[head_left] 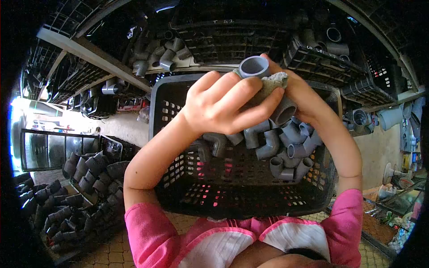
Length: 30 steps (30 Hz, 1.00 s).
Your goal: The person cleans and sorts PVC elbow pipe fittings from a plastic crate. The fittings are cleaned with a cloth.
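Observation:
Above a black perforated crate (pixel 241 196), both my hands are closed around a grey pipe elbow (pixel 254 67). One round mouth of it faces up, the other points down towards me. My left hand (pixel 219 100) presses a crumpled grey-green rag (pixel 275 82) against the fitting. Behind it, my right hand (pixel 292 85) grips the elbow from the right side, its fingers mostly hidden. Below in the crate lie several more grey elbows (pixel 269 145), heaped towards the right.
Black crates (pixel 326 56) with pipe fittings stand on shelves ahead. Loose grey elbows (pixel 167 59) sit on the shelf behind the crate. A large pile of dark fittings (pixel 85 196) covers the floor at left. A metal shelf beam (pixel 94 56) runs across upper left.

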{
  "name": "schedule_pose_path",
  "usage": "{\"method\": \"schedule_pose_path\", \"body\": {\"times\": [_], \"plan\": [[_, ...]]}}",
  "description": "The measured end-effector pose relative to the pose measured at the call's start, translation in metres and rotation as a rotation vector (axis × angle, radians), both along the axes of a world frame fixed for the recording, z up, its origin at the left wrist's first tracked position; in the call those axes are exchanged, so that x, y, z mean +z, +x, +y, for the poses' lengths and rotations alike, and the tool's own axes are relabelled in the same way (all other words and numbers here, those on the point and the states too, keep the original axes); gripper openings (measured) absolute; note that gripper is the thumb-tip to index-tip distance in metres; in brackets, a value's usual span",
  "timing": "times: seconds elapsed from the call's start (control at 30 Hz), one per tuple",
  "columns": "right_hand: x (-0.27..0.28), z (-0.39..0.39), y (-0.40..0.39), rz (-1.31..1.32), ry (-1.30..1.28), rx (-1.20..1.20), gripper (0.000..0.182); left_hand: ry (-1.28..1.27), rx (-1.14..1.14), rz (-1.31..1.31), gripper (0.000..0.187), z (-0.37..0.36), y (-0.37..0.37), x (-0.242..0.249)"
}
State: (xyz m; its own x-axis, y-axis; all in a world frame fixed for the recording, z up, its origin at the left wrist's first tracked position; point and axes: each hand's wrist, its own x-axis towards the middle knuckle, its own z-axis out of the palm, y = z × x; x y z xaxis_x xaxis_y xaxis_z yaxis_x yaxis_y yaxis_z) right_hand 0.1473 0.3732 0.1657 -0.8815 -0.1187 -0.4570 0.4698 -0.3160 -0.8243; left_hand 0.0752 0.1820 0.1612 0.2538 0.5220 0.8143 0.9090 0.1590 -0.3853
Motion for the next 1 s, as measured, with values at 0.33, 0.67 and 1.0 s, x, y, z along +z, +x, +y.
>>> {"method": "schedule_pose_path", "body": {"times": [0.33,0.67,1.0], "plan": [[0.013,-0.007,0.003,0.024,0.145,0.011,0.048,0.038,-0.102,-0.042,0.045,-0.002,-0.006,0.001],[0.003,0.003,0.006,0.045,-0.167,-0.19,0.036,0.039,-0.139,-0.248,0.044,0.001,-0.022,-0.004],[-0.01,-0.001,0.009,0.089,-0.152,-0.19,0.038,0.049,-0.204,-0.287,0.032,0.004,-0.019,-0.002]]}}
